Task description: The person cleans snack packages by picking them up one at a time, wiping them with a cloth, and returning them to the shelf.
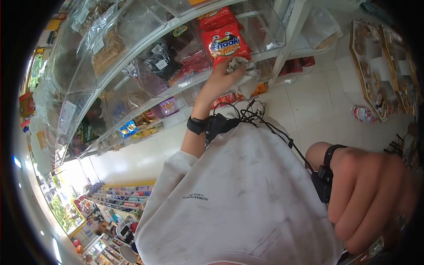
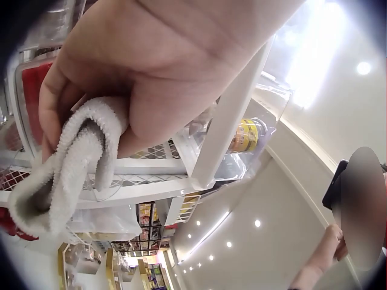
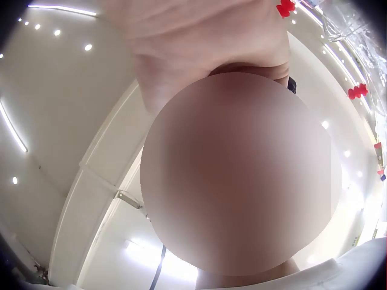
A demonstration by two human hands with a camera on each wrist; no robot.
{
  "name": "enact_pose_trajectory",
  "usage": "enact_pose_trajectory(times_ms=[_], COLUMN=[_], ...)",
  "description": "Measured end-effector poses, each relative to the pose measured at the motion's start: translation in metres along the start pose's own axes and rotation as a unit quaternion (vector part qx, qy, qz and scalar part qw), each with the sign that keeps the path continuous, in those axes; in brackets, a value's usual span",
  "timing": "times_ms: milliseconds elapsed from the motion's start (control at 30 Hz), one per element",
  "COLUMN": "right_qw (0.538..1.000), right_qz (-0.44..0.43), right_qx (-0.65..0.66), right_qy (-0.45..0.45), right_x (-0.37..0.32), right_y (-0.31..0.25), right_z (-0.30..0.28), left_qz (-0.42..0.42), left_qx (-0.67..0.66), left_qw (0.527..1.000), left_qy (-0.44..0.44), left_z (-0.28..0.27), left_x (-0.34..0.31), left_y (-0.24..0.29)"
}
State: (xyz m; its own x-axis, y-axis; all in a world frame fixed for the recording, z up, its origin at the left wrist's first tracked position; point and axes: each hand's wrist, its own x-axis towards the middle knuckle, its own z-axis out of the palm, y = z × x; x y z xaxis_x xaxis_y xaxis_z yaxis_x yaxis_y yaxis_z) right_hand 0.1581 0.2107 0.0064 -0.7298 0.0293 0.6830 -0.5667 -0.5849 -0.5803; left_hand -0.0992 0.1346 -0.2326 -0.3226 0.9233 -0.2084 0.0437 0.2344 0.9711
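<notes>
We've got the left hand (image 1: 224, 80) clamped on a grey-white cloth (image 1: 237, 63), fingers and thumb bent round it. Left wrist view agrees: cloth bunched in the grip, folds sticking out past the fingers. Cloth sits at the shelf front, just by the lower edge of a red Enaak packet (image 1: 227, 43); we can't tell if hand or cloth touches that packet. Packet lies in a clear bin, a second red packet (image 1: 215, 17) behind it, white shelf post (image 1: 289, 42) near. Same tier, farther left, we see a dark bag with a white label (image 1: 161, 62) and a bag of brown snacks (image 1: 108, 55). Blue packets (image 1: 128, 128) on a lower tier. Right hand (image 1: 371, 194) is raised near the head camera, well apart from the cloth, back of hand showing, fingers bent; we can't tell whether it grips anything, and a blur covers most of the right wrist view. Both wrists wear black straps; black cables (image 1: 252, 112) bunch above the white shirt (image 1: 238, 190). Floor is pale tile (image 1: 311, 99), wood-edged rack (image 1: 371, 66) off right.
</notes>
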Motion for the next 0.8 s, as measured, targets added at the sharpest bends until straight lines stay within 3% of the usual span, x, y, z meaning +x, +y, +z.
enact_pose_trajectory(times_ms=[100, 267, 367, 600, 667, 767, 800], right_qw=[0.999, 1.0, 0.999, 0.996, 0.992, 0.963, 0.941], right_qz=[0.043, 0.015, 0.01, -0.009, -0.033, -0.085, -0.083], right_qx=[0.019, -0.015, -0.035, -0.079, -0.106, -0.19, -0.237], right_qy=[-0.004, -0.001, 0.007, 0.037, 0.065, 0.172, 0.225], right_x=[0.0, -0.002, 0.003, 0.0, -0.003, -0.017, -0.02], right_y=[-0.006, 0.004, 0.013, 0.022, 0.024, 0.027, 0.033], right_z=[0.005, 0.001, -0.004, -0.01, -0.015, -0.03, -0.037], left_qz=[-0.02, -0.026, -0.006, 0.012, 0.015, 0.104, 0.096], left_qx=[-0.022, -0.015, 0.019, 0.041, 0.019, -0.005, -0.027], left_qw=[0.999, 0.998, 1.0, 0.999, 0.999, 0.994, 0.993], left_qy=[0.023, 0.048, -0.004, -0.003, -0.025, 0.039, 0.066], left_z=[0.002, 0.004, 0.0, -0.007, -0.013, -0.011, -0.011], left_x=[0.001, 0.004, -0.005, -0.033, -0.046, -0.063, -0.067], left_y=[0.009, 0.008, 0.018, 0.043, 0.058, 0.078, 0.079])
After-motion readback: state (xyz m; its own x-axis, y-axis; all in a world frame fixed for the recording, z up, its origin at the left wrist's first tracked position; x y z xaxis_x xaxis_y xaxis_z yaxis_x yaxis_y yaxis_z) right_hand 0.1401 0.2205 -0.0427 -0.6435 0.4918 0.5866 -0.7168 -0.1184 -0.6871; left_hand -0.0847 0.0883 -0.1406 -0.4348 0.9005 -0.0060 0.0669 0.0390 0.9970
